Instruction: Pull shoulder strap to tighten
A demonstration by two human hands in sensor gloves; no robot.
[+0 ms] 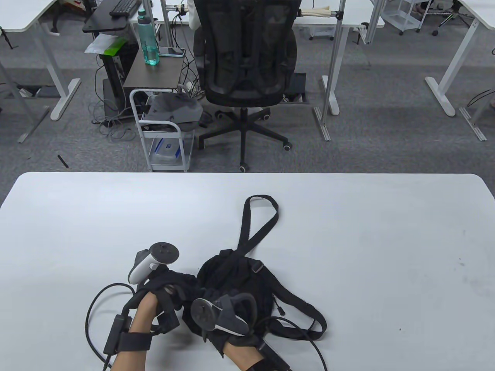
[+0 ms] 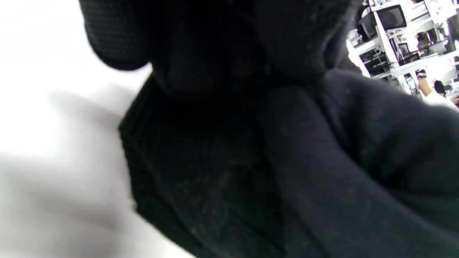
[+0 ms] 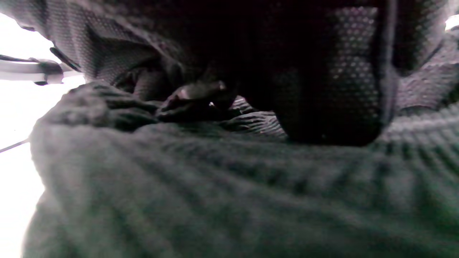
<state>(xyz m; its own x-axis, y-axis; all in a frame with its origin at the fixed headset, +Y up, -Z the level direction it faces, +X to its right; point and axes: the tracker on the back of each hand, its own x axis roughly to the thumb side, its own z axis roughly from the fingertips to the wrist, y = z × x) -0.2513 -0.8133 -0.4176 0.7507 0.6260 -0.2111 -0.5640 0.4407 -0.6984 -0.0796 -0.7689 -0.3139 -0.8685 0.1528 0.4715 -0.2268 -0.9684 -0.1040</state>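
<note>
Item: black bag [image 1: 236, 282] on white tabletop [image 1: 348, 251], near edge.
Strap [image 1: 259, 224]: long loop lying away from the hands.
Handling: likely light, limp, non-slip webbing; grip near buckle.
Left hand [image 1: 162, 293]: on fabric; fingers' state unclear.
Right hand [image 1: 224, 313]: on bag; fingers hidden.

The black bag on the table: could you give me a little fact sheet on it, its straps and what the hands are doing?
bag: black backpack, lying on the white table
far strap: long loop stretched away from the person
right strap: padded loop lying flat on the table
left hand: on the bag's left side, fingers in the fabric
right hand: resting on the bag's near side
grasp: hidden, cannot tell for either hand
</note>
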